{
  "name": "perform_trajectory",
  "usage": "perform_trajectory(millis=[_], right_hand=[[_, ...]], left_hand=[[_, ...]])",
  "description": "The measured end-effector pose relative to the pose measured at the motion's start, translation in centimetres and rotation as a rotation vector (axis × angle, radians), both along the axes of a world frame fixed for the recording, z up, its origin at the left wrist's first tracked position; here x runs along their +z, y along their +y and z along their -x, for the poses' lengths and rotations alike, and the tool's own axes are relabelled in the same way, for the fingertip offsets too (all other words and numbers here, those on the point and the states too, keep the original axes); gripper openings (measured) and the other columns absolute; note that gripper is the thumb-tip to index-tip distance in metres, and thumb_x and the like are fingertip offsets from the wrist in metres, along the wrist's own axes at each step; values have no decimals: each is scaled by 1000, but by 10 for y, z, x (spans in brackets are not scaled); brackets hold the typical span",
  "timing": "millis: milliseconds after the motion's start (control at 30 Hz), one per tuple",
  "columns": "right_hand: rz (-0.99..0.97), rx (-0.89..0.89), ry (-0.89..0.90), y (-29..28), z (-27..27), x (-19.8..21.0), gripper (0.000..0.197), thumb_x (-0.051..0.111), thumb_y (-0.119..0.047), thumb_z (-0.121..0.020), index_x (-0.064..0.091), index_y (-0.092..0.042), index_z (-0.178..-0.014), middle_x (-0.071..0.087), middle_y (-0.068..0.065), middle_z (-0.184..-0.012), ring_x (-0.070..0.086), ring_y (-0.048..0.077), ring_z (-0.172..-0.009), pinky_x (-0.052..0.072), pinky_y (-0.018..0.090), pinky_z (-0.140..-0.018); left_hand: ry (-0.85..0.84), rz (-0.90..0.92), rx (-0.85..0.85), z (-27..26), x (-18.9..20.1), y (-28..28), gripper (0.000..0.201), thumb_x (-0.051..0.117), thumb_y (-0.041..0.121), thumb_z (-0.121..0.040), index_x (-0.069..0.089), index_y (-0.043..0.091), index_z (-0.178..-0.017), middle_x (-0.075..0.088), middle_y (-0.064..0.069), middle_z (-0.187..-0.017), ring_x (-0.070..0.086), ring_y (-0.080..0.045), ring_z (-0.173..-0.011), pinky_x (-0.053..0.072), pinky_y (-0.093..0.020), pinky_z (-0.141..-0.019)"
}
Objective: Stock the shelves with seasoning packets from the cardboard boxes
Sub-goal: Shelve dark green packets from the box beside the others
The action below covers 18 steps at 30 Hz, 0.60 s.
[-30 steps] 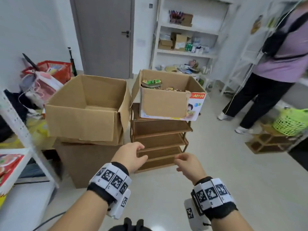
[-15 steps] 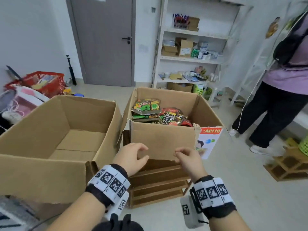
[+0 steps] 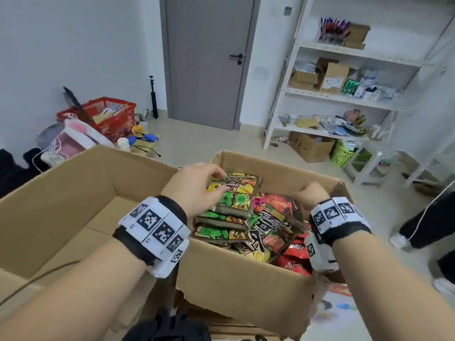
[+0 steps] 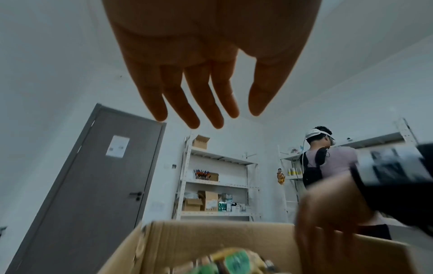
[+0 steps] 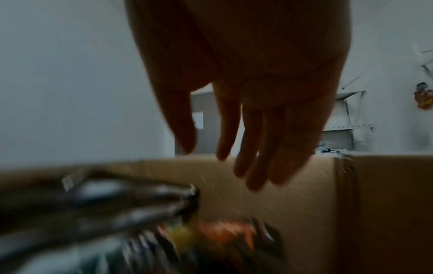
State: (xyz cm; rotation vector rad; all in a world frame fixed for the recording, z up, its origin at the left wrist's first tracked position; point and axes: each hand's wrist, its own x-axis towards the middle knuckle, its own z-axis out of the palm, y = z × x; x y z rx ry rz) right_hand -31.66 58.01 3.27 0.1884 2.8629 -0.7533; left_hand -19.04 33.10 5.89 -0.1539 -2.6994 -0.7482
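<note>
Storeroom floor: both hands, left (image 3: 194, 190) and right (image 3: 311, 195), fingers loose, empty, over packet-filled box (image 3: 241, 286).

A grey door (image 3: 205, 60) stands shut in the back wall. Left of it, a red basket (image 3: 112, 116) sits on the floor beside a pink bag (image 3: 71, 141). Another person (image 4: 328, 166) faces away.

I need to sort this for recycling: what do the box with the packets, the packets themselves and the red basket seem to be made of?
Box: corrugated cardboard, matte brown, with a torn, ragged front edge.
Packets: probably plastic or foil film, glossy, printed, crinkled.
Basket: likely moulded plastic, red open lattice walls.
</note>
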Motion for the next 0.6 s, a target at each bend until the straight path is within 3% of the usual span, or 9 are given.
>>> perform_trajectory(millis=[100,200,267,333,433,533,600], right_hand=[[-250,146,-293,3,7,-51,37,58,-29,-90,63,0,-112,63,15,-117,58,23,-98,45,30,-80],[-38,56,-406,7,11,-67,36,63,-31,-85,66,-3,-106,63,14,-109,59,24,-97,45,28,-79],[-40,48,-369,13,18,-64,35,70,-32,-81,66,-2,-100,64,12,-102,60,24,-94,48,29,-79],[-120,103,-326,17,23,-55,22,66,-30,-85,60,-10,-81,59,6,-88,55,20,-86,42,25,-63],[-118,124,-203,24,22,-39,28,61,-22,-88,44,-18,-66,51,-3,-68,51,17,-72,34,22,-52],[-50,45,72,41,18,-5,31,59,-22,-89,40,-20,-65,48,-6,-65,49,15,-66,31,26,-56],[167,-38,304,54,14,24,30,60,-19,-89,40,-19,-66,49,-5,-65,45,11,-61,27,27,-54]], left_hand=[[46,38,-80,40,14,14,25,58,32,-87,62,21,-110,63,6,-110,52,-4,-98,36,-19,-89],[12,71,-207,72,7,40,21,56,33,-87,62,26,-107,64,9,-109,54,-8,-104,39,-29,-99],[-25,100,-254,89,-2,51,22,55,34,-87,62,27,-107,64,7,-110,54,-12,-107,40,-30,-97],[-111,153,-309,106,-9,57,28,55,37,-87,59,27,-113,62,5,-116,53,-15,-110,40,-30,-95],[-228,205,-368,124,-17,63,33,54,41,-88,56,28,-118,59,5,-122,54,-13,-111,40,-26,-91],[-333,225,-374,140,-26,72,40,56,43,-86,53,25,-122,58,2,-122,54,-14,-108,38,-23,-85],[-410,202,-334,151,-32,79,55,61,48,-82,47,17,-125,57,-2,-123,54,-18,-108,40,-25,-84]])
